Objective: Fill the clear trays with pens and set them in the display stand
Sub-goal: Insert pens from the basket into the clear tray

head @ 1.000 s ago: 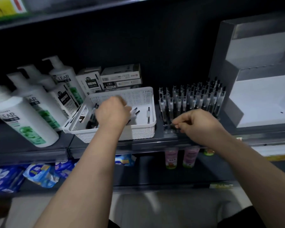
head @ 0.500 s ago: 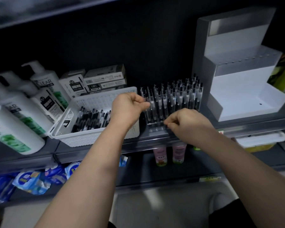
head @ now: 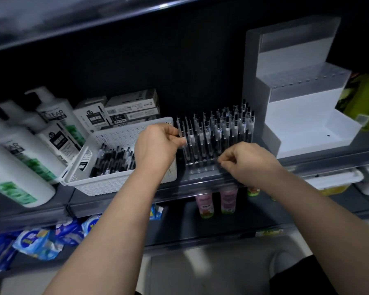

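Pinching clear tray (head: pixel 200 170) front edge: right hand (head: pixel 249 165); left hand (head: pixel 156 145) pinches pen (head: pixel 182 133).

A long gray shelf (head: pixel 126 201) holds everything. From the left, big white bottles (head: pixel 15 165) are on it, then small boxes (head: pixel 132 107) at the back with a white basket (head: pixel 119 182) in front of them. Next comes a clear tray (head: pixel 200 167) full of pens (head: pixel 222 128) standing up, and a white display stand (head: pixel 303 133) sits to its right.
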